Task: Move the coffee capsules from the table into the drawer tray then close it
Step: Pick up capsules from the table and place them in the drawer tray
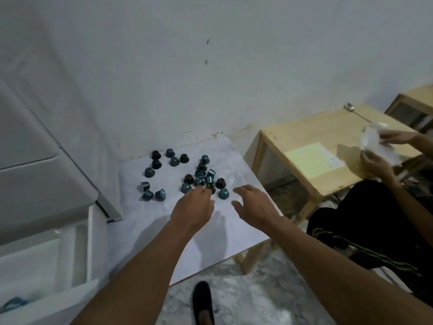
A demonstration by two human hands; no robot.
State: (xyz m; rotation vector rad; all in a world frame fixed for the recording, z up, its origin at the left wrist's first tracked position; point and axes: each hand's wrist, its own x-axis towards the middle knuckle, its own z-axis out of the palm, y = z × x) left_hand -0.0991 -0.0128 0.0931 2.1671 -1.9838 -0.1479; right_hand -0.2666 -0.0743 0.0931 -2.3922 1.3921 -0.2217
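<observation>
left hand: fingers narrow, at capsules | right hand: fingers wide, empty, above counter | drawer: open

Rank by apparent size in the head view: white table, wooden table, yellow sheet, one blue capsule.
1-2. White table and wooden table: look similar, and the hands cover part of each, so unranked.
3. Yellow sheet.
4. Blue capsule.

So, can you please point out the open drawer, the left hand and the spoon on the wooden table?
drawer [44, 273]: head view, on the pale inside wall of the open tray.
left hand [194, 207]: head view, on the back of the hand.
spoon [349, 106]: head view, on the bowl of the spoon.
</observation>
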